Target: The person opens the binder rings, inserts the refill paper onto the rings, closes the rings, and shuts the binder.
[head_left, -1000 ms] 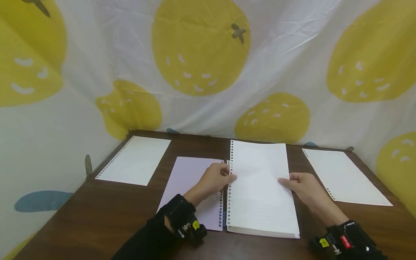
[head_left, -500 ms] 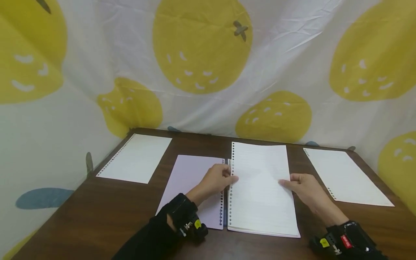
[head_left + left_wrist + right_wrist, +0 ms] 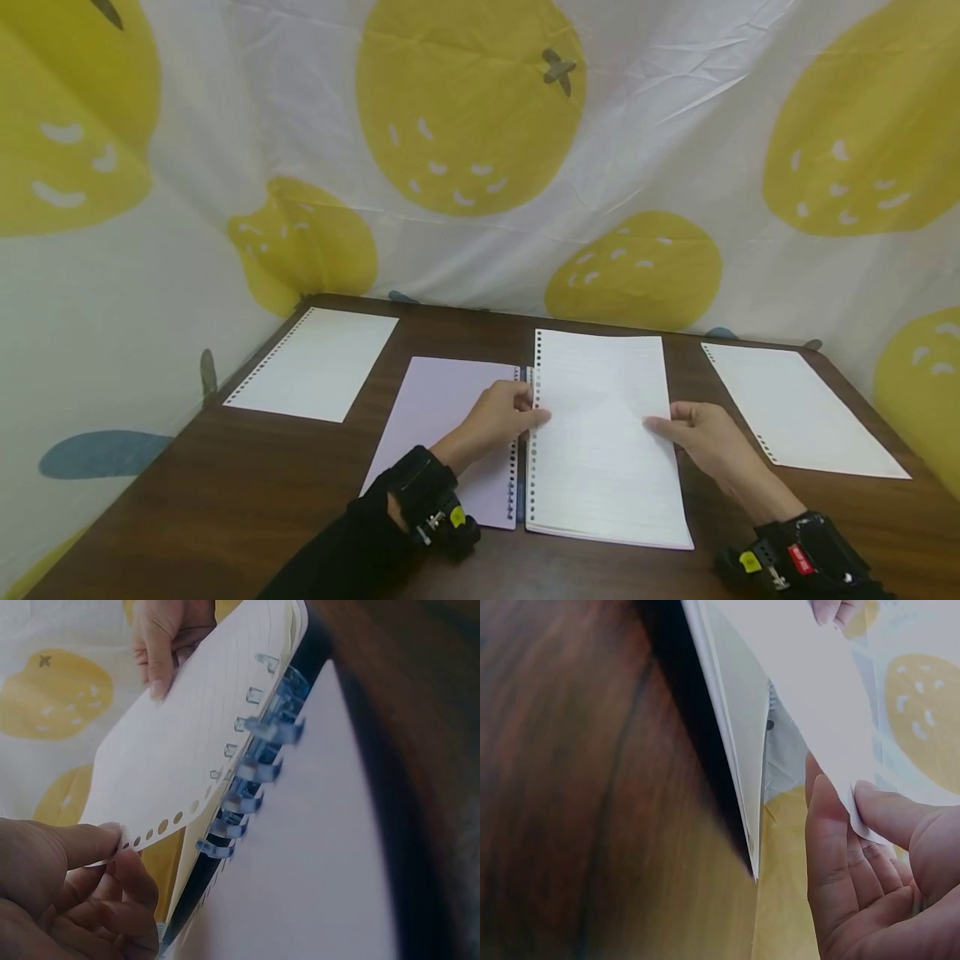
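A white lined loose-leaf sheet is held over the right half of an open ring binder with a pale purple cover. My left hand pinches its punched left edge between thumb and fingers. On the opposite edge, my right hand grips with the thumb on top. In the left wrist view, blue plastic binder rings stand apart, and several ring tips show at the sheet's holes toward its near end. The far end is raised off the rings. Pages in the binder lie underneath, mostly hidden in the head view.
One punched sheet lies at the back left of the dark wooden table. Another punched sheet lies on the right. A white curtain with yellow fruit prints hangs behind the table.
The sheet's near edge has dropped onto the pages below, and the sheet has shifted slightly toward me. Both hands keep their grip almost in place.
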A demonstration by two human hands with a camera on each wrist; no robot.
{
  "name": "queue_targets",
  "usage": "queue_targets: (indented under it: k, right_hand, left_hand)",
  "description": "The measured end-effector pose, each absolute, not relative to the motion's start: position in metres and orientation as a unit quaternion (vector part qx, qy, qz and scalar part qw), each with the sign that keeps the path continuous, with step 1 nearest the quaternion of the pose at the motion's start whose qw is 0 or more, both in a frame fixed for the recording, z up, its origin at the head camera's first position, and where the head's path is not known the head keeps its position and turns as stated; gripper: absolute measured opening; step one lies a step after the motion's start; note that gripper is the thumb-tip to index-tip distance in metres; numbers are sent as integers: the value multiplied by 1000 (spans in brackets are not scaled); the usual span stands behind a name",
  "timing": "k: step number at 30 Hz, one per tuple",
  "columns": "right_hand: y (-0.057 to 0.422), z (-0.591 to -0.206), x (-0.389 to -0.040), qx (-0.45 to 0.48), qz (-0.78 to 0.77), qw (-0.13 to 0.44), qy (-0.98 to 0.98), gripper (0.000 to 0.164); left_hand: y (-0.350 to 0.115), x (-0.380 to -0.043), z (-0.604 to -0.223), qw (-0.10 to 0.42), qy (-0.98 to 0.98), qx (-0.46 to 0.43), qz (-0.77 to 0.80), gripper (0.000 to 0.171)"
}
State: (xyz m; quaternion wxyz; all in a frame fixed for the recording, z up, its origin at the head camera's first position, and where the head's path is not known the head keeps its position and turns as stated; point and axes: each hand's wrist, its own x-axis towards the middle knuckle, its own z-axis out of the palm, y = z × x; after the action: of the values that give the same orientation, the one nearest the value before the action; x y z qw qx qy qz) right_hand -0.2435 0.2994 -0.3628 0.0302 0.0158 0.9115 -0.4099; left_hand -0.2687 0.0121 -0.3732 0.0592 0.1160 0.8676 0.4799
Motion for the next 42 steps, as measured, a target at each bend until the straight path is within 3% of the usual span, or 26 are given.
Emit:
queue_targets:
  k: [12,21,30,42]
  right_hand:
    - [304,-360,-238,14,-391,51,919,53]
    - [305,-362,-236,-5,-386,41,921,36]
    - [307,-363,-236,-8,-378,40,925,33]
    - [305,-362,-234,2,-414,47,909,34]
  left_hand:
    - [12,-268,-375,70,871,113,473,15]
    - [14,-269,-377,74,875,98,469,11]
    - [14,-272,-380,70,882,108,453,10]
    - [11,-271,-380,57,882,107,454,40]
